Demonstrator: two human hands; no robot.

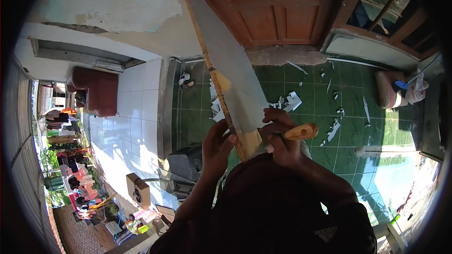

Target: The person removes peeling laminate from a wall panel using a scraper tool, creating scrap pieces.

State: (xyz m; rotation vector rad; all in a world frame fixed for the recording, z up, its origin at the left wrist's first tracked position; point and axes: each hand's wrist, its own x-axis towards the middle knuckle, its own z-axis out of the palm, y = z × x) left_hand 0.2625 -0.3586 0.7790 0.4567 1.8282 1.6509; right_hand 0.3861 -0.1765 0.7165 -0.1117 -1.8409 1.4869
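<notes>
A long grey panel (226, 51) with a rough yellowish-brown edge runs from the top centre down to the person's body. My left hand (219, 143) is closed on that edge near its lower end, thumb and fingers on either side. Just right of the panel, my right hand (281, 141) is wrapped round a tool with a wooden handle (302, 131), which points out to the right. The tool's working end is hard to make out beside the panel. A pale tan patch (249, 142) shows on the panel between both hands.
Curled white scraps (293, 101) lie on the green tiled floor (301, 77). A brown wooden door (278, 9) stands ahead. At the left is a dark red armchair (100, 91), with a cardboard box (138, 190) lower down. A cushion (391, 89) and bags are at the right.
</notes>
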